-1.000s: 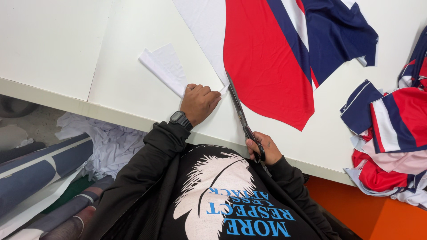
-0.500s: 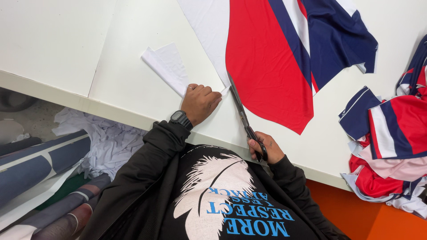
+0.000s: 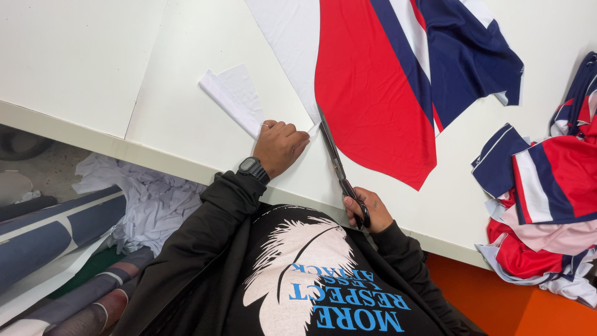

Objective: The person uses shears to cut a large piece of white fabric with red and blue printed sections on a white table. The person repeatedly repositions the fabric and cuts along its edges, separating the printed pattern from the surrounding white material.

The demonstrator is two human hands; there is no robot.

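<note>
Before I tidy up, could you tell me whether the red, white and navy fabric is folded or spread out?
Spread out: the fabric lies flat on the white table.

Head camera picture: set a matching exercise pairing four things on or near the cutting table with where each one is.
Things:
1. scissors
2. wristwatch
3. heap of cut pieces
4. white offcut strip

Places:
A. at the table's right edge
B. in the right hand, blades at the border of the red and white cloth
C. on the table, just beyond the left hand
D. on the left wrist

Pairs: 1-B, 2-D, 3-A, 4-C
</note>
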